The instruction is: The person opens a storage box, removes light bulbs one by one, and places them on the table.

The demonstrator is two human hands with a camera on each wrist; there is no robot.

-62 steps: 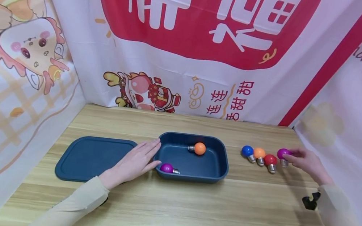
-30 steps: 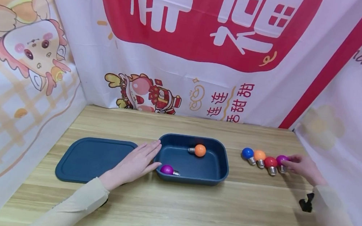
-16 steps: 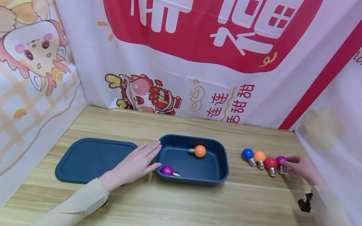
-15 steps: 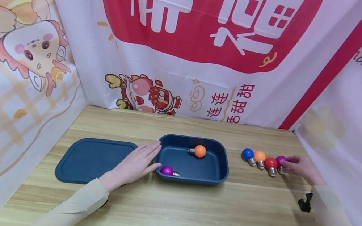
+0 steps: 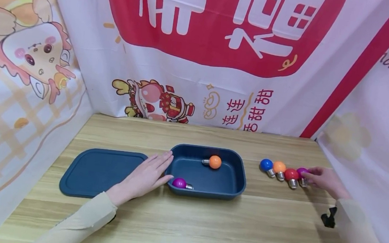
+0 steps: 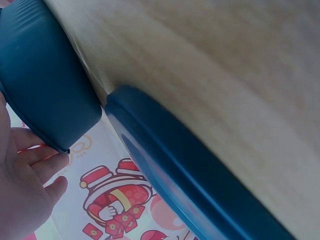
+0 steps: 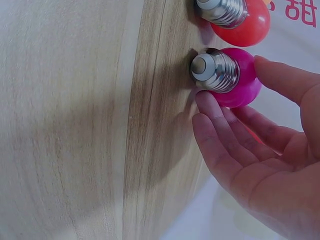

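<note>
At the right of the head view, my right hand (image 5: 324, 181) holds a purple light bulb (image 7: 242, 80) between thumb and fingers. Its metal screw base points away from the palm in the right wrist view. Close beside it lies a red bulb (image 5: 291, 174), followed leftward by an orange bulb (image 5: 279, 167) and a blue bulb (image 5: 266, 165). My left hand (image 5: 145, 175) rests with straight fingers on the left rim of a dark blue box (image 5: 205, 194). Inside the box are another orange bulb (image 5: 215, 162) at the back and a second purple bulb (image 5: 179, 182) at the front left.
A flat dark blue lid (image 5: 98, 173) lies on the wooden table (image 5: 205, 232) left of the box, partly under my left forearm in the head view. Printed cloth (image 5: 185, 69) hangs along the back and both sides.
Two seconds ago the purple bulb in my right hand stood apart from the red one; it has come leftward, right beside it. During the last second both hands stay in place.
</note>
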